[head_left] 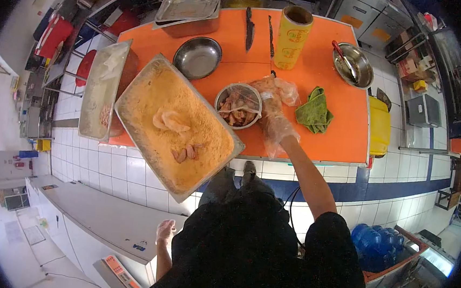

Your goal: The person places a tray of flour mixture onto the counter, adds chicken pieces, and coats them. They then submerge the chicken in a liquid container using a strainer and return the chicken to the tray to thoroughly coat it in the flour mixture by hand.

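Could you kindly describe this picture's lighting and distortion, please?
Head view: fisheye distortion curves the orange rectangular tabletop, and the corners are black; bright light washes out some white square floor tiles; the black shirt shows little detail; the clear-gloved right hand is hard to make out.

Right hand point(273, 119) gloved, beside metal bowl point(257, 98) of meat point(237, 105); left hand point(166, 230) well apart.

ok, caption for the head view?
Gloved right hand beside a bowl of meat, left hand low, tray of powder overhanging the table.
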The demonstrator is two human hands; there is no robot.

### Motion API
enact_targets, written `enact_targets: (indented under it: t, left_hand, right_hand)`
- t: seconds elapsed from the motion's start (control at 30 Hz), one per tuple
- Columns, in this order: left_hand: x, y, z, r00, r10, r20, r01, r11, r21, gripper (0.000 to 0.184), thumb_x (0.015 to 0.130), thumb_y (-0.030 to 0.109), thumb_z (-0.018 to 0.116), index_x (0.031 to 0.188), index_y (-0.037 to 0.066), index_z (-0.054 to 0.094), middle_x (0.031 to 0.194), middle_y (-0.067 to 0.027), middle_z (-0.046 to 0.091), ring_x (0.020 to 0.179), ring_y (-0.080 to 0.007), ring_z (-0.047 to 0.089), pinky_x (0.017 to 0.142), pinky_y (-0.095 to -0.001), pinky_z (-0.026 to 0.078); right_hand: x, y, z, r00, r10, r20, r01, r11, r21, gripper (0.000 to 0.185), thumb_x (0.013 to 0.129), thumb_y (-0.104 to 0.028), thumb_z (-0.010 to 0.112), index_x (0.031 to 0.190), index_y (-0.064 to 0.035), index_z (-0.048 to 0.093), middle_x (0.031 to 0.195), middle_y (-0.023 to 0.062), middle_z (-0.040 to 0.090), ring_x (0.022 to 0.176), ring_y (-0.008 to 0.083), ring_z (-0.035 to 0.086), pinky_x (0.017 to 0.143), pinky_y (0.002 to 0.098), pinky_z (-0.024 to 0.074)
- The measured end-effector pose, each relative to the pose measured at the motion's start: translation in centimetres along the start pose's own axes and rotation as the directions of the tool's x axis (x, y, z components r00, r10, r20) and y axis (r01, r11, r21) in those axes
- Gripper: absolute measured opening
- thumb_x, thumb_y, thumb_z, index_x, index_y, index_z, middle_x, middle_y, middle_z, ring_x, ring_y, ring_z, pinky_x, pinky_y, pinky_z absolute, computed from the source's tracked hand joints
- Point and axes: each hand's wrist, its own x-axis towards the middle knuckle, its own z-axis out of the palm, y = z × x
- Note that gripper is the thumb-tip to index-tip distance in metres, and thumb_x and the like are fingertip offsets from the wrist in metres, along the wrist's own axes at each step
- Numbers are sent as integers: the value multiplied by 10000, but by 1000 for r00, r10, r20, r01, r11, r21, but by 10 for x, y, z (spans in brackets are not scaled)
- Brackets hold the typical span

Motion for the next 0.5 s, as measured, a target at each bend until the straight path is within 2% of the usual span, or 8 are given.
enact_targets:
  t: [0.07,0.13,0.2,0.27,0.37,0.4,0.47,0.5]
  left_hand:
    - [-12,6,0,1000,-29,4,29,998,55,373,852,290,690,1110,26,640,950,-93,671,793,-210,652,720,-373,504]
    - [-14,12,-4,999,-47,7,46,993,113,381,853,292,689,1118,22,638,955,-94,672,791,-208,650,712,-370,507]
    - [-2,-9,-11,999,-48,8,48,999,-6,383,850,297,688,1106,15,645,964,-98,671,786,-211,647,690,-351,507]
    - [-11,-8,-13,995,100,-9,-97,984,150,377,851,298,683,1094,11,651,987,-108,673,808,-220,656,700,-341,514]
    - [9,-33,-16,998,-27,-64,23,998,-59,379,854,281,680,1114,8,646,999,-119,672,816,-216,662,693,-339,528]
    - [13,-43,-17,990,138,-26,-135,986,95,374,856,272,678,1118,8,648,998,-116,674,817,-211,664,691,-345,532]
    - [4,-42,-14,958,283,31,-282,928,243,368,859,263,676,1123,7,650,998,-114,676,818,-206,666,690,-352,536]
    - [-5,-26,-5,991,132,-34,-124,977,171,353,858,260,676,1105,9,662,985,-107,677,814,-203,666,687,-351,535]
  right_hand:
    - [18,5,-13,833,40,552,-54,998,9,446,932,-226,531,1348,-66,518,1353,204,543,1242,313,544,994,380,470]
    - [15,-4,-29,845,58,532,-69,998,0,446,933,-211,520,1351,-57,508,1348,211,544,1236,317,548,998,385,467]
    - [15,-2,-14,891,52,451,-60,998,3,446,934,-180,497,1357,-38,489,1338,226,545,1225,325,554,1007,395,461]
    - [11,4,13,965,-1,263,-10,999,41,446,936,-149,474,1363,-20,470,1328,240,546,1214,332,561,1015,405,455]
    - [6,1,21,991,58,122,-85,970,229,456,942,-113,443,1383,0,438,1350,255,522,1235,337,544,1050,411,428]
    - [4,-5,15,990,104,96,-130,936,328,465,946,-108,435,1397,2,425,1383,256,497,1266,333,521,1076,407,407]
    - [1,0,24,980,75,186,-103,984,144,500,949,-84,427,1440,-4,376,1450,244,425,1332,321,449,1124,395,345]
    - [0,4,31,974,68,216,-87,993,83,513,950,-76,424,1454,-6,360,1472,240,401,1354,318,425,1140,391,324]
